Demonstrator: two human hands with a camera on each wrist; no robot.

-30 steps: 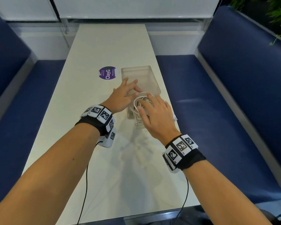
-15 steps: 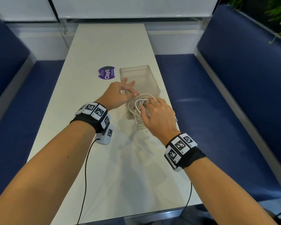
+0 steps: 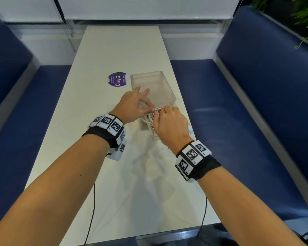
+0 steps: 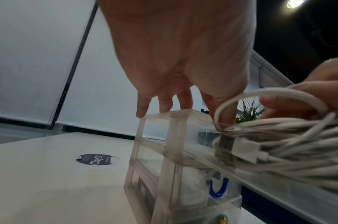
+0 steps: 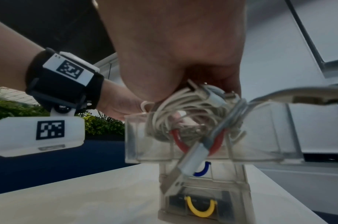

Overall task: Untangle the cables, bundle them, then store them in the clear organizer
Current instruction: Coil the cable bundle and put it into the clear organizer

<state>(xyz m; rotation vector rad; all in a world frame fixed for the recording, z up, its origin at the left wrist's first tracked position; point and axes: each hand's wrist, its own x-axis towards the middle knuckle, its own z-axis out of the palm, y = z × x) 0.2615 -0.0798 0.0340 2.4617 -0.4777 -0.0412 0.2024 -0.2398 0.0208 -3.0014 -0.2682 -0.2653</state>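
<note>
A clear organizer (image 3: 155, 86) with small drawers stands on the white table (image 3: 114, 50). Its top drawer (image 5: 260, 133), the one with the red handle (image 5: 176, 141), is pulled out toward me. My right hand (image 3: 164, 110) grips a coiled white cable bundle (image 5: 175, 106) from above and holds it in the drawer's opening. A USB plug (image 5: 191, 163) from the bundle hangs over the drawer's front. My left hand (image 3: 149, 107) pinches a strand of the cable bundle (image 4: 279, 136) with thumb and forefinger. Its other fingers (image 4: 143, 109) reach out over the organizer's top.
A purple round sticker (image 3: 117, 79) lies left of the organizer. Lower drawers carry a blue handle (image 5: 202, 171) and a yellow handle (image 5: 200, 207). Blue bench seats (image 3: 238, 121) flank the table, whose right edge runs close to the organizer.
My left hand came off the organizer's top and closed thumb and forefinger on the cable. My right hand curled over the bundle and pushed it lower into the drawer.
</note>
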